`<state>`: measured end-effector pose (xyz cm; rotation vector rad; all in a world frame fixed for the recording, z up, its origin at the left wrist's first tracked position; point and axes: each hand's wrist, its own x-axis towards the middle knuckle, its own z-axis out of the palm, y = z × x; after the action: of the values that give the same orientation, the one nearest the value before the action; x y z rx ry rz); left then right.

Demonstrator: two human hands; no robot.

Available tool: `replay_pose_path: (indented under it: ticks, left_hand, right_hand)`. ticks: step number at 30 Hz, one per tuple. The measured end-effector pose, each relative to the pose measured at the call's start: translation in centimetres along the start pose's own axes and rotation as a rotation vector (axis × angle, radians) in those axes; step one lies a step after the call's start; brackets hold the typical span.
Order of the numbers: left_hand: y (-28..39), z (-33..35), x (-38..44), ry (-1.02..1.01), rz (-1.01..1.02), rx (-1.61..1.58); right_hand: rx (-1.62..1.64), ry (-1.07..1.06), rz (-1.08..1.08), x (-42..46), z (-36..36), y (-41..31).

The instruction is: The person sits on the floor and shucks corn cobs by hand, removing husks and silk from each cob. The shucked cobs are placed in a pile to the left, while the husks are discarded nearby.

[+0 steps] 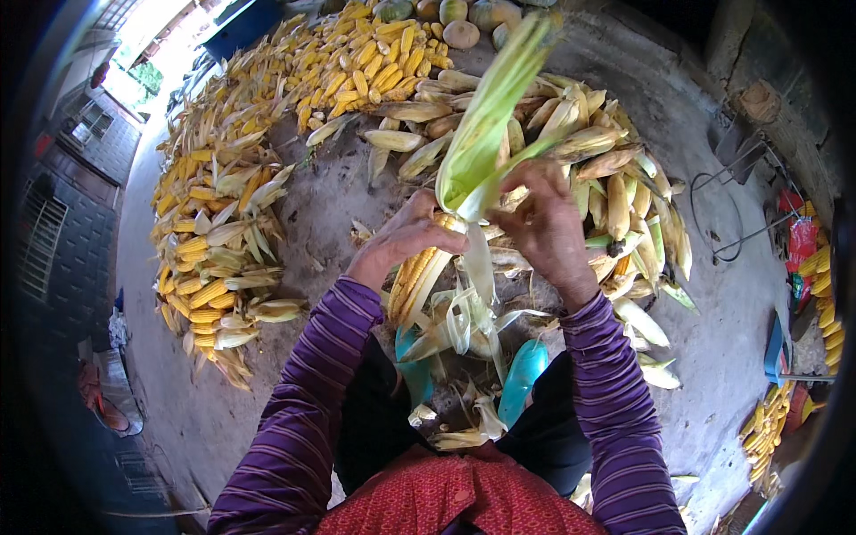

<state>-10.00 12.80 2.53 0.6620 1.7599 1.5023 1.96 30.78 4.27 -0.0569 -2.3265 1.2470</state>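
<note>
A partly husked corn cob (pixel 416 279) with yellow kernels is held in my left hand (pixel 416 234), its fingers closed around the stalk end. Long green husk leaves (pixel 495 114) stand up from that end, and paler strips (pixel 480 267) hang below. My right hand (pixel 547 224), slightly blurred, is at the right edge of the green husk; its fingertips look pinched on a leaf. Loose husks (pixel 431 344) lie on the floor between my turquoise shoes (pixel 523 374). Just beyond my hands, unhusked corn ears (pixel 618 200) form a heap.
Husked cobs (pixel 374 60) are piled at the far side, near several pumpkins (pixel 461 33). Cobs with pulled-back husks (pixel 207 267) spread along the left. To the right lie a black cable loop (pixel 719 217), a blue plastic object (pixel 776 351) and more yellow cobs (pixel 766 428).
</note>
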Motion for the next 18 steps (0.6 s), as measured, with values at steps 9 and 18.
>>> replay_pose_path:
  ticks: [9,18]
  left_hand:
    - [1.0,0.1,-1.0,-0.013,0.127,-0.014]
    - [-5.4,-1.7,2.1,0.119,0.423,0.591]
  right_hand:
    - [0.56,-0.554,0.499,-0.8,1.6,-0.3]
    - [-0.37,-0.385,0.094,-2.4,5.3,0.6]
